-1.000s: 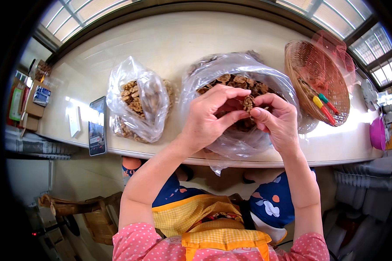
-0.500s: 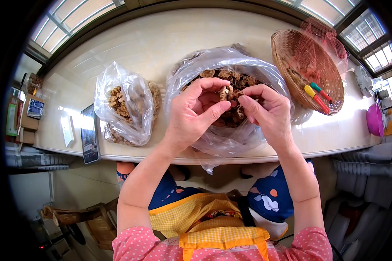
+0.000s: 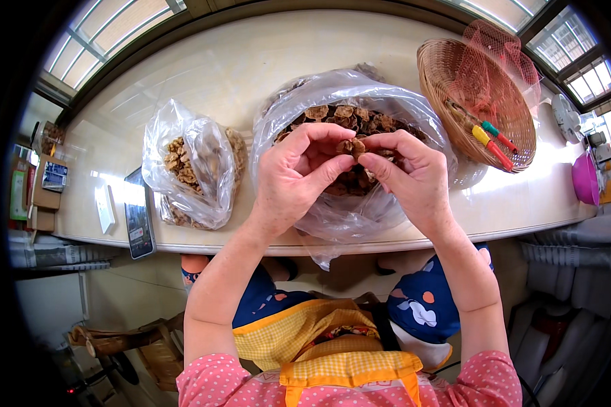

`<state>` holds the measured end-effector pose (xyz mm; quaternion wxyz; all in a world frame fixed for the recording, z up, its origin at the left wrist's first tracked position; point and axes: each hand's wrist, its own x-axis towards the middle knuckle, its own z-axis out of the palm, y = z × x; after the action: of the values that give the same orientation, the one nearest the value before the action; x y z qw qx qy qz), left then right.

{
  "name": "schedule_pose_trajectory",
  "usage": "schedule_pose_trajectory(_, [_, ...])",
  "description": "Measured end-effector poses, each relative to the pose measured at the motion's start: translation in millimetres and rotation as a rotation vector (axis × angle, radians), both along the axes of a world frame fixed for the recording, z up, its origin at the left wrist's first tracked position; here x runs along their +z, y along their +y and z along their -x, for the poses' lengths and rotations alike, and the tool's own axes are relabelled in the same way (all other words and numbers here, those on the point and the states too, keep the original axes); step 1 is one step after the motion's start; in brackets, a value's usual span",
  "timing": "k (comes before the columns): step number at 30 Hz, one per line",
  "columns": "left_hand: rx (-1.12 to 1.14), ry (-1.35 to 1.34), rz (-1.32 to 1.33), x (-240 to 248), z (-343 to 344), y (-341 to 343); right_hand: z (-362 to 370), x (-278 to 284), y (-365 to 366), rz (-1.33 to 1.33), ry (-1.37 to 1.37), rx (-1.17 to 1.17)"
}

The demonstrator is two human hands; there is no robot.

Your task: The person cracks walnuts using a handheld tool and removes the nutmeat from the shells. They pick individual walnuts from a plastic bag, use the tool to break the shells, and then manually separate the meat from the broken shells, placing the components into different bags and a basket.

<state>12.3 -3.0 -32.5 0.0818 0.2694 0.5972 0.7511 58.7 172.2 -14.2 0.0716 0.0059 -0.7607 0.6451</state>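
Hands [image 3: 288,180] [image 3: 414,180] pinch walnut [image 3: 350,146] over a bag [image 3: 346,220] overlapping the front edge [image 3: 183,247], bare tabletop [image 3: 285,47] behind.

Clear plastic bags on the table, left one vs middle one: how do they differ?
- Size: the left bag is clearly smaller than the middle bag.
- Contents: the left bag shows tan walnut kernels; the middle bag holds darker brown pieces, apparently walnut shells.
- Mouth: the middle bag's is spread wide; the left bag's is narrower and bunched.

Shared: both are clear, crinkled plastic and rest on the table.
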Motion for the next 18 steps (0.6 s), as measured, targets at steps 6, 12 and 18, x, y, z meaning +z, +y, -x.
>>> schedule_pose_trajectory(6, [0.081, 0.018, 0.072, -0.9, -1.3, -0.3, -0.5, 0.2, -2.3, -0.05, 0.033, -0.015])
schedule_pose_trajectory(12, [0.106, 0.039, 0.097, 1.7, -1.3, -1.2, -0.8, -2.3, -1.9, -0.087, 0.094, -0.023])
schedule_pose_trajectory(18, [0.135, 0.004, 0.042, -0.4, 0.3, -0.7, -0.4, -2.3, -1.2, -0.073, 0.098, -0.016])
